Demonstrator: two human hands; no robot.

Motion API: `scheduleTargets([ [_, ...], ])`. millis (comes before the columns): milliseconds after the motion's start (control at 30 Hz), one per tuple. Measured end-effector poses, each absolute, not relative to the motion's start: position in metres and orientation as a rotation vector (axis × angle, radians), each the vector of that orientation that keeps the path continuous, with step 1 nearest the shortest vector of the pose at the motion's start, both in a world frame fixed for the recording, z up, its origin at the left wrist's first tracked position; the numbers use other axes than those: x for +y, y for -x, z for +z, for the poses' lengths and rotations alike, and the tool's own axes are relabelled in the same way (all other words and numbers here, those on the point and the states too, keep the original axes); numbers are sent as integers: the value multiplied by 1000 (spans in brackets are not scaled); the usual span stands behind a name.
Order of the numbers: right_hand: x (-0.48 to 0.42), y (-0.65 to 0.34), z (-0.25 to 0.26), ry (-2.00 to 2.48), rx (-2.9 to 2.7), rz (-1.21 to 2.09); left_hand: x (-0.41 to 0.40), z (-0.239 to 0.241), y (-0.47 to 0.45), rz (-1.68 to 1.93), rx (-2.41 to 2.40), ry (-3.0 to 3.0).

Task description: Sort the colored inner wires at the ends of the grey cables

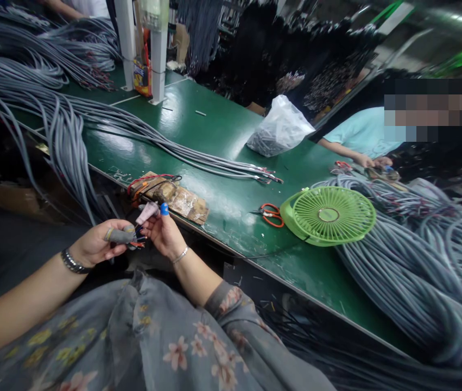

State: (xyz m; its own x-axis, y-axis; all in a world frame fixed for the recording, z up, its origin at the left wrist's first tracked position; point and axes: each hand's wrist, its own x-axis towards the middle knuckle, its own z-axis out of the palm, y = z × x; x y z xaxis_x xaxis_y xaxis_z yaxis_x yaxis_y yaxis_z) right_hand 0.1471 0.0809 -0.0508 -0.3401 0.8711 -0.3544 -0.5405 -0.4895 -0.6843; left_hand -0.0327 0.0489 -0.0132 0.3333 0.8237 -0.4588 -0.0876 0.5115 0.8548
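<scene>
My left hand [102, 243], with a grey cover on its thumb, is closed around the end of a grey cable. Short coloured wires [138, 244], some orange and some dark, stick out past its fingertips. Close beside it is my right hand [164, 234], wearing a blue cover on the thumb and a pale pink one on a finger. Its fingers are curled at the dark wires and seem to pinch them, though the exact contact is too small to make out. Both hands are just off the near table edge, below a tape-wrapped block [182, 203] with red and black leads.
Grey cables [165, 142] stretch across the green table [222, 122], and more hang over its near edge. A green fan [328, 214], orange-handled scissors [272, 215] and a plastic bag [279, 127] stand to the right. Beyond a large cable bundle [410, 277], a co-worker in light blue [361, 133] handles wires.
</scene>
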Motion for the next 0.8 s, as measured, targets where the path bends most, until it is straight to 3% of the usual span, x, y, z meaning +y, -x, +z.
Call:
scheduleTargets([
  [300, 76, -146, -53, 880, -688, 1845, 19, -1, 16, 954, 1125, -784],
  [567, 75, -146, -62, 1005, -844, 1609, 23, -6, 13, 945, 1119, -767],
  [800, 83, -139, -55, 900, -655, 1836, 27, -12, 11, 926, 1101, -787],
])
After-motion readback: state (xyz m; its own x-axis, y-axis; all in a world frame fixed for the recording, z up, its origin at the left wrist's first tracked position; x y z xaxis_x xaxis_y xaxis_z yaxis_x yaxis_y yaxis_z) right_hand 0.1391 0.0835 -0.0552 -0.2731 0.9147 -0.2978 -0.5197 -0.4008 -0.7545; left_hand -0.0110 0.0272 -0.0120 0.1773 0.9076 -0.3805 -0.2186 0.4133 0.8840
